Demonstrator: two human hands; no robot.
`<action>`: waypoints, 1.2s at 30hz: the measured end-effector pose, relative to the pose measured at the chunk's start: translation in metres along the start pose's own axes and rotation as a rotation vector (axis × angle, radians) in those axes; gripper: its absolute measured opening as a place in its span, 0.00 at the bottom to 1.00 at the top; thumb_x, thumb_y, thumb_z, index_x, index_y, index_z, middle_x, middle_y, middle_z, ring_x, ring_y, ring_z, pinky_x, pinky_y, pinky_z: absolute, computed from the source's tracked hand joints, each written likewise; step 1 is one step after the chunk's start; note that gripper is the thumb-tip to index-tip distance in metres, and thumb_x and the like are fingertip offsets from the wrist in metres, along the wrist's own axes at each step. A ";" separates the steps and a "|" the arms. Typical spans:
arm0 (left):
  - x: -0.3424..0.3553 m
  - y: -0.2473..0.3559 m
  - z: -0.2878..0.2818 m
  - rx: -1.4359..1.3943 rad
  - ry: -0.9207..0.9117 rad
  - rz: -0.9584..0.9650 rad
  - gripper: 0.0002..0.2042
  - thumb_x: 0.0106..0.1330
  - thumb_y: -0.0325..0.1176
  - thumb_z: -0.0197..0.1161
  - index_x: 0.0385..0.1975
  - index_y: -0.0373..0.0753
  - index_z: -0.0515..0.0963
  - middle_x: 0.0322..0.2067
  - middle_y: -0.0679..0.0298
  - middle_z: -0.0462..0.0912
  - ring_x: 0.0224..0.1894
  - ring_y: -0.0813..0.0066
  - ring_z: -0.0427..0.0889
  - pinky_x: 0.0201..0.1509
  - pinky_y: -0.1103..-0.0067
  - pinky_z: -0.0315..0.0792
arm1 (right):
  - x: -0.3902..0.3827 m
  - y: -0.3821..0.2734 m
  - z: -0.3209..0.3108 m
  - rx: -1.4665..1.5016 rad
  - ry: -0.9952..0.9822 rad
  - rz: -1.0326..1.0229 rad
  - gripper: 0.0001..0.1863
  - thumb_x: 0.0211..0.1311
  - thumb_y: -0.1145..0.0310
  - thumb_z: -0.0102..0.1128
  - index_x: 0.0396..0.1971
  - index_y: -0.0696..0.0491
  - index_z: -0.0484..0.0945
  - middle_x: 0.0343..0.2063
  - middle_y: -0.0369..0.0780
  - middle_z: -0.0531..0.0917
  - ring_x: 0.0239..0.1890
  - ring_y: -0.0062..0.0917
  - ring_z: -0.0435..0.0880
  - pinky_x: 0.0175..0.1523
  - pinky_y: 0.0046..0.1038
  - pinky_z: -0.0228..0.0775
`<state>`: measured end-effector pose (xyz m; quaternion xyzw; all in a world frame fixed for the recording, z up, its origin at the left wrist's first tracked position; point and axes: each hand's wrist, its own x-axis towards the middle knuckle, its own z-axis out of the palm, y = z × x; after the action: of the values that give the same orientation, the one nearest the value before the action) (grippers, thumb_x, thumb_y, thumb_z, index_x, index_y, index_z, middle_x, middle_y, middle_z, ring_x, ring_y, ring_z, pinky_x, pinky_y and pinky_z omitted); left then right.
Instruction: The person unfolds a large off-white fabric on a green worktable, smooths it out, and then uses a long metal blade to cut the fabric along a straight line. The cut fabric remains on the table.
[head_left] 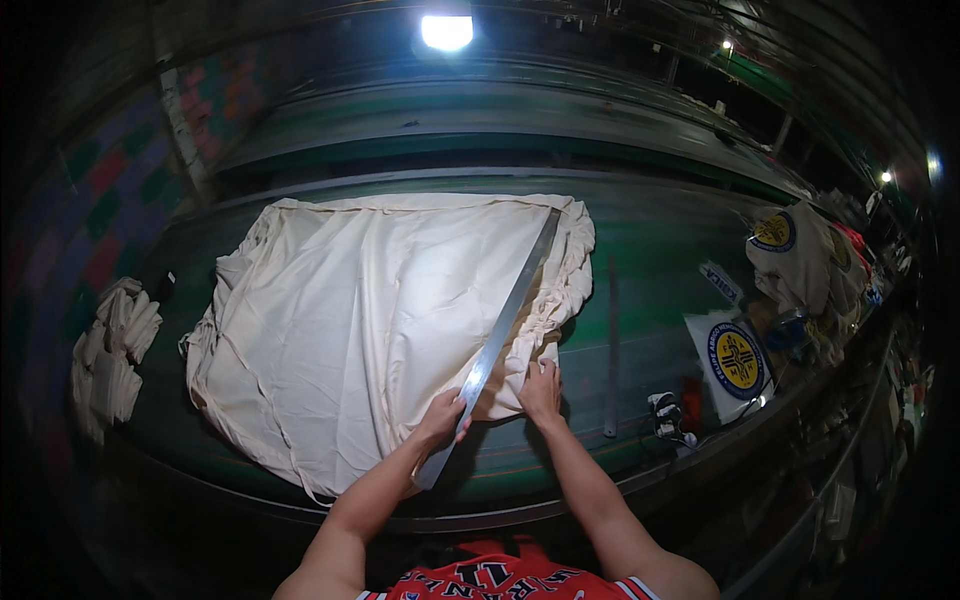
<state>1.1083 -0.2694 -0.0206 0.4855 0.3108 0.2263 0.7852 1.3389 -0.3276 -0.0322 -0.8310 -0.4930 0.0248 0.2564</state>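
Observation:
A large piece of cream cloth point(330, 300) lies spread over a green table, its right and left edges bunched into gathers. Slanting across its right part is a long metal ruler point(508, 312), whose near end points toward me. My left hand point(440, 415) is closed around the ruler near that end, fingers wrapped over its edge. To the right of the ruler, my right hand point(541, 390) pinches the gathered near-right edge of the cloth. Part of the cloth under the ruler and hands is hidden.
A second metal strip point(612, 350) lies on the green table point(660, 290) at right. Beyond it are a small black-and-white device point(665, 415), a white sheet with a round blue-and-yellow emblem point(712, 385) and printed cloth items point(800, 265). Folded cream cloth point(115, 345) lies far left.

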 end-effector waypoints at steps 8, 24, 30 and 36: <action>-0.131 0.004 -0.026 -0.030 0.089 -0.067 0.12 0.78 0.34 0.43 0.52 0.36 0.69 0.19 0.62 0.73 0.13 0.73 0.70 0.17 0.78 0.68 | -0.012 -0.014 0.013 0.065 0.025 -0.314 0.26 0.54 0.73 0.57 0.57 0.53 0.73 0.53 0.47 0.72 0.57 0.44 0.70 0.58 0.45 0.68; -0.161 0.002 -0.029 -0.105 0.194 0.023 0.12 0.77 0.35 0.44 0.49 0.34 0.69 0.20 0.60 0.73 0.14 0.73 0.71 0.17 0.78 0.70 | -0.028 0.020 0.035 -0.055 -0.253 -0.289 0.18 0.57 0.65 0.61 0.48 0.53 0.78 0.45 0.49 0.75 0.49 0.46 0.76 0.51 0.48 0.70; -0.157 -0.007 -0.030 -0.150 0.242 0.035 0.11 0.77 0.35 0.44 0.47 0.35 0.69 0.20 0.59 0.73 0.14 0.71 0.72 0.16 0.77 0.69 | -0.029 0.018 0.035 -0.062 -0.251 -0.272 0.20 0.56 0.65 0.62 0.49 0.54 0.78 0.45 0.49 0.75 0.49 0.47 0.76 0.52 0.48 0.70; -0.148 -0.006 -0.033 -0.215 0.306 -0.004 0.09 0.78 0.36 0.42 0.43 0.38 0.66 0.19 0.60 0.73 0.12 0.70 0.71 0.16 0.74 0.68 | -0.027 0.018 0.033 -0.023 -0.257 -0.263 0.21 0.55 0.66 0.62 0.50 0.54 0.77 0.44 0.49 0.75 0.49 0.46 0.76 0.52 0.47 0.70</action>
<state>0.9810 -0.3492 0.0024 0.3579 0.4015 0.3279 0.7767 1.3296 -0.3442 -0.0743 -0.7524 -0.6262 0.0913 0.1830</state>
